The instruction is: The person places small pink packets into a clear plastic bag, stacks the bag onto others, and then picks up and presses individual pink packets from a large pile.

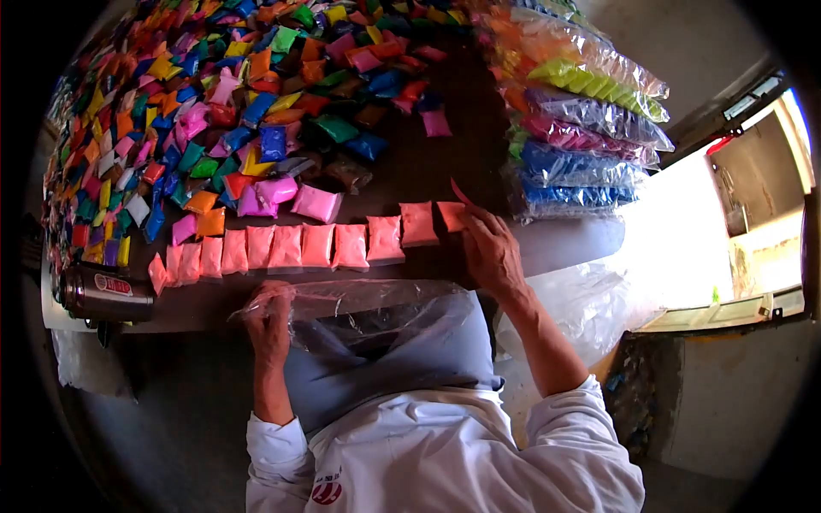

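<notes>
A row of salmon-pink packets [318, 246] lies side by side along the near part of the dark table [445, 162]. At the row's right end my right hand [492, 248] has its fingers closed at a pink packet [451, 215], and a thin pink edge sticks up beside the fingertips. My left hand [272, 312] grips one end of a clear plastic bag [376, 299], which stretches to the right over my lap, just off the table's near edge. Part of the bag is hard to see through its shine.
A large heap of small colourful packets [205, 111] covers the table's left and far side. Filled clear bags [590, 128], sorted by colour, are stacked at the right. A dark metal cylinder [107, 295] lies at the near left corner. White plastic [564, 308] hangs below the right edge.
</notes>
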`<act>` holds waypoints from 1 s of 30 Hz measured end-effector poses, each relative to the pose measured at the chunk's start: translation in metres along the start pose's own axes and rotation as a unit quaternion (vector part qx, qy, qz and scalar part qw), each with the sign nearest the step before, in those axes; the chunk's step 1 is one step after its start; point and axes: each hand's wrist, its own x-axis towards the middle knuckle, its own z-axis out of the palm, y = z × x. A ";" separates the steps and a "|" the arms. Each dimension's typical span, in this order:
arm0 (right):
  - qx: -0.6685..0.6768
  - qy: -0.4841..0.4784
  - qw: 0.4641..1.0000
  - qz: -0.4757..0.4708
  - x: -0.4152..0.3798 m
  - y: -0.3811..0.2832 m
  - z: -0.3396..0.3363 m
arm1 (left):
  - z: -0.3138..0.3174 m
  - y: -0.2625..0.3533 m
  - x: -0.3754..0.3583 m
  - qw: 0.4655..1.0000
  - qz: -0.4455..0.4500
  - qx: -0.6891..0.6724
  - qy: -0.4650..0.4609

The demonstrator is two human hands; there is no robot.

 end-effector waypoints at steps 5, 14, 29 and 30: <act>0.017 0.059 0.997 -0.038 0.015 -0.013 0.000 | -0.001 0.000 0.000 1.000 0.011 0.007 -0.007; 0.040 -0.083 0.989 -0.116 0.031 -0.038 0.011 | 0.001 0.000 0.000 1.000 0.011 -0.010 0.000; 0.062 -0.082 0.991 -0.089 0.048 -0.021 0.017 | 0.001 -0.008 -0.001 0.999 0.012 0.029 0.011; 0.058 -0.092 0.990 -0.095 0.049 -0.020 0.017 | 0.001 -0.009 -0.001 0.999 0.015 0.031 0.014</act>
